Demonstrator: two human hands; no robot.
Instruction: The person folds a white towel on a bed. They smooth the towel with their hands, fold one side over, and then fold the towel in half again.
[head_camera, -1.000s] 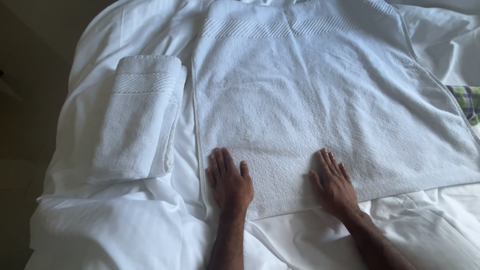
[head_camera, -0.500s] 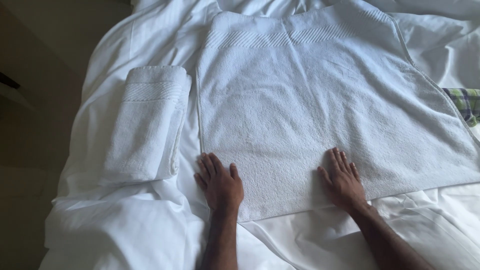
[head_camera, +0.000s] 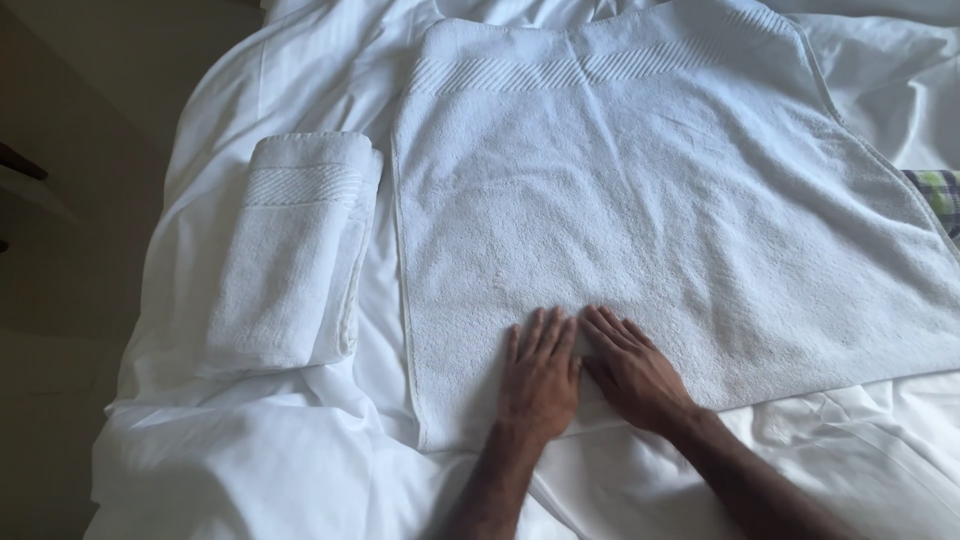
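A large white towel lies spread flat on a bed covered in rumpled white sheets, and everything else sits around it. Both hands rest on the towel's near edge, close to its middle. The left hand lies palm down with its fingers straight and held loosely together, pointing toward the towel's far end; it grips nothing and simply presses on the terry cloth. The right hand lies just beside it, also flat and open, its fingers angled a little toward the towel's left side so that the two hands touch or nearly touch along their inner edges. Both forearms run back off the towel's near hem across the sheet. A band of ribbed stripes crosses the towel near its far end, and a narrow stitched hem runs down its left side. To the left of the spread towel, a little apart from its left hem, lies a second white towel, the folded towel, a long thick bundle lying roughly parallel to that hem with its own ribbed band toward the far end. Past the spread towel's right edge, a small patch of green and white checked cloth shows at the border of the view. Left of the bed, beyond the folded towel, the surroundings are dim and brownish.
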